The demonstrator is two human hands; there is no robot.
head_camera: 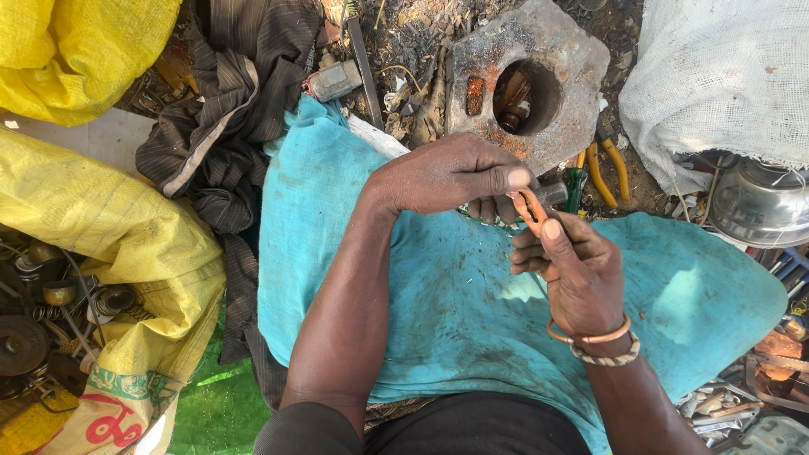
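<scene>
Your right hand (577, 270) pinches the near end of a thin copper strip (529, 205) between thumb and fingers, and your left hand (451, 175) grips its far end along with a dark metal piece (552, 194), both held just above the teal cloth (438, 295); the strip looks springy, so a loose pinch could let it flick free; beyond lie yellow-handled pliers (608, 168) and a rusty metal block (527, 80) with a hole.

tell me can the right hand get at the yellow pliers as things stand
Probably yes: the yellow pliers lie uncovered just beyond the right hand, but that hand is pinching a copper piece with the left hand.
</scene>
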